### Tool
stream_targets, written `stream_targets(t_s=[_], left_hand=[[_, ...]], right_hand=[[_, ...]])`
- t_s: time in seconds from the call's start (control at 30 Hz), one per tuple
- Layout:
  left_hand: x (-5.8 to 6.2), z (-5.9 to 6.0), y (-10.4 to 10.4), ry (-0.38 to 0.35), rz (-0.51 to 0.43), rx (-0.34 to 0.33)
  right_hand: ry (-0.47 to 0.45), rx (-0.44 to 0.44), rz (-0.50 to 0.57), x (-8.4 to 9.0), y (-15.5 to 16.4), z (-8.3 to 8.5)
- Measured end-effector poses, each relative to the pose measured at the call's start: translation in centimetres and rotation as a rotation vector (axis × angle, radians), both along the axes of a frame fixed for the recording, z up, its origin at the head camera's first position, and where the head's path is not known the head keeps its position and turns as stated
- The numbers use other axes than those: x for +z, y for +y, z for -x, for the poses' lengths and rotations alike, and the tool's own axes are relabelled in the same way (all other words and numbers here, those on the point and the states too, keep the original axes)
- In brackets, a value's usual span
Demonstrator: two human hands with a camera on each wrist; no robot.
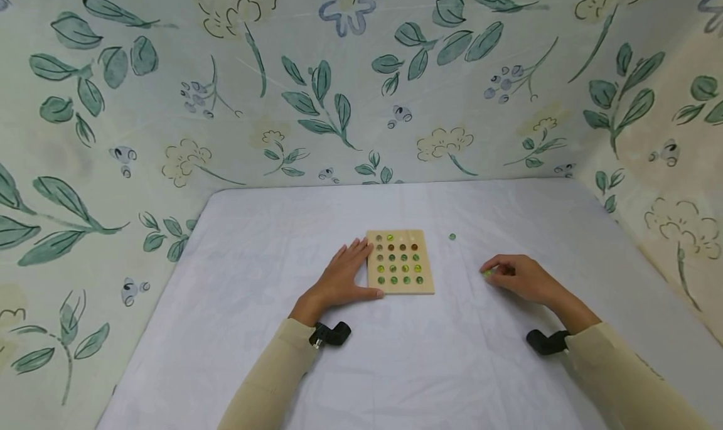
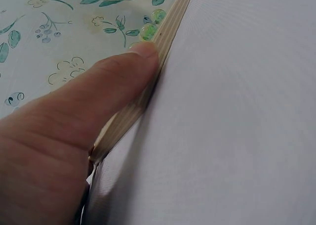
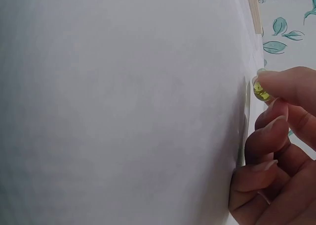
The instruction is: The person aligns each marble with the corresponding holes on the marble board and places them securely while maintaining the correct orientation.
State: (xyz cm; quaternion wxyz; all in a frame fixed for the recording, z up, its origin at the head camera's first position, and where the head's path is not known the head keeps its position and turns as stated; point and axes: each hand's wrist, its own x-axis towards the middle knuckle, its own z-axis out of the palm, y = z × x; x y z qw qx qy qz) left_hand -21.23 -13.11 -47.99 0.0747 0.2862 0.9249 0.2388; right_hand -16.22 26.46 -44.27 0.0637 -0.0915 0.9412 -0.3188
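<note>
Fingertips (image 3: 269, 81) — pinched yellow-green marble (image 3: 260, 91)

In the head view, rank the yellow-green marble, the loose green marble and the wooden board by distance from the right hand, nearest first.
1. Yellow-green marble: pinched at the right hand's fingertips.
2. Loose green marble: on the cloth, beyond the hand and to its left.
3. Wooden board: farther left, under the left hand.

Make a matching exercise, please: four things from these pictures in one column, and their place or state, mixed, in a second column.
Things:
1. left hand
2. right hand
3. wooden board
4. loose green marble

Places or states:
A. lies alone on the white cloth, right of the board
B. pinches a yellow-green marble
C. rests against the board's left edge
D. holds rows of marbles in its holes

Pairs: 1-C, 2-B, 3-D, 4-A
</note>
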Motion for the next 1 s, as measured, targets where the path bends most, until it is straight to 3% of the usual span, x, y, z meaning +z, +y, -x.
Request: stream_targets(t_s=[0.53,1.0], left_hand=[[0.2,0.0,-0.1,0.001,-0.009,-0.008],[0.1,0.0,0.0,-0.012,-0.008,0.000]], right_hand=[[0.019,-0.031,-0.006,0.5,-1.5,0.7],[0.037,-0.018,0.047,1.4,-4.6,2.6]])
